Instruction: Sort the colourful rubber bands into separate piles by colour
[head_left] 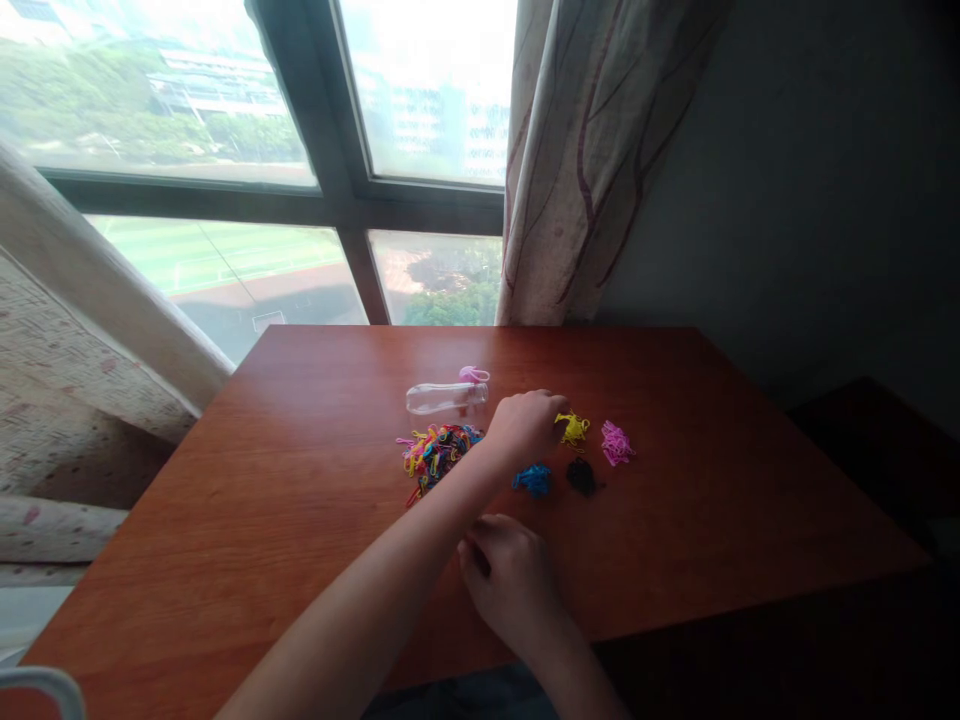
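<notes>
My left hand (pixel 529 420) reaches across to the right, its fingers closed and pointing down at the edge of a small yellow pile (pixel 574 428) of looped, clip-like pieces. Whether a piece is in its fingertips is hidden. Below the left forearm, my right hand (pixel 514 580) is curled in a pinch over the table; the forearm partly covers its fingertips. A larger mixed-colour heap (pixel 439 455) of the same looped pieces lies left of the forearm. Single-colour piles sit to the right: blue (pixel 533 480), black (pixel 581 476) and pink (pixel 617 443).
A clear bottle (pixel 444 398) lies on its side behind the mixed heap, with a pink cap with a loop (pixel 473 375) beside its neck. The brown wooden table (pixel 225 520) meets a window (pixel 431 90) with curtains (pixel 577 150). A white curved object (pixel 45 682) shows at the bottom left.
</notes>
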